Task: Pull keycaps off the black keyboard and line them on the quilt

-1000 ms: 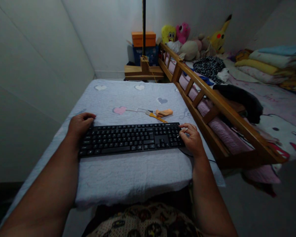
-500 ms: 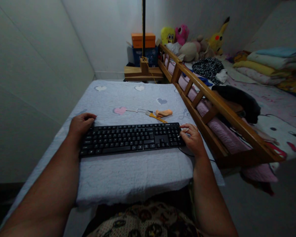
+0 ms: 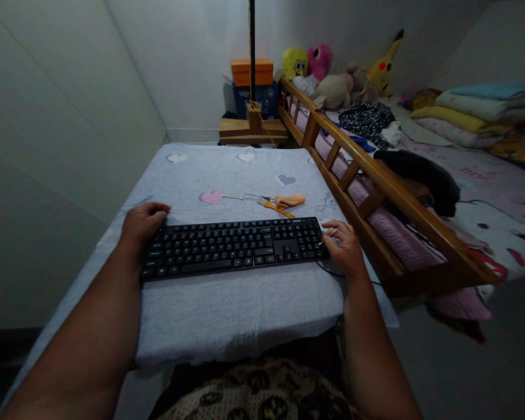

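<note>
A black keyboard (image 3: 227, 246) lies across the cloth-covered table (image 3: 245, 309). My left hand (image 3: 145, 224) is curled round the keyboard's left end. At the other end, my right hand (image 3: 342, 245) pinches a thin, pale stick, perhaps a cotton swab (image 3: 329, 234), with its tip at the number keys. Behind the keyboard lie an orange cloth (image 3: 290, 201), a small brush with a yellow handle (image 3: 276, 207) and a thin metal wire tool (image 3: 245, 196).
A wooden bed rail (image 3: 371, 186) runs along the table's right side. Beyond it, the bed (image 3: 476, 175) holds clothes, folded bedding and plush toys. An orange box (image 3: 251, 73) and a black pole (image 3: 252, 52) on a wooden base stand past the far edge.
My right hand has shifted very slightly to the right, moving the stick's tip a little over the number keys. My left hand stays at the keyboard's left end.
</note>
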The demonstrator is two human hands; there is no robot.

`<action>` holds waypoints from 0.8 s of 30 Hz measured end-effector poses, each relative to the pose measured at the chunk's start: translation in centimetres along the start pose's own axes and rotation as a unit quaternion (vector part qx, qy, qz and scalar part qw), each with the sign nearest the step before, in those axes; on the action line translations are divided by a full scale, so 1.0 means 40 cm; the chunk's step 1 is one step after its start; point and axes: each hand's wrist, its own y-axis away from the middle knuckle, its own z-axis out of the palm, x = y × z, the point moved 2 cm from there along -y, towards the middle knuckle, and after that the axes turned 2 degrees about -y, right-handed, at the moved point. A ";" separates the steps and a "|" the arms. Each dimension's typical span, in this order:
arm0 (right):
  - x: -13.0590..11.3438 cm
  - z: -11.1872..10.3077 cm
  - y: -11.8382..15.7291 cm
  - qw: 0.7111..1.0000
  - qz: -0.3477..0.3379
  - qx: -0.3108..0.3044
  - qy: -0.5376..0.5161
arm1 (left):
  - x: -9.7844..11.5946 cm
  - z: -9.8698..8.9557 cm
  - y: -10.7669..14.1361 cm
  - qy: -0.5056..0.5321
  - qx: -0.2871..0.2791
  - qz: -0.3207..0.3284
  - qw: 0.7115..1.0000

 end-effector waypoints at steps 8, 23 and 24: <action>-0.003 0.000 0.007 1.000 0.004 -0.006 -0.021 | 0.004 -0.003 0.003 -0.010 0.006 -0.006 1.000; -0.004 0.003 0.004 1.000 0.012 0.010 -0.022 | -0.002 0.001 -0.001 0.003 0.011 0.001 1.000; -0.004 0.003 0.004 1.000 0.012 0.011 -0.023 | -0.002 0.002 -0.001 0.004 0.010 0.001 1.000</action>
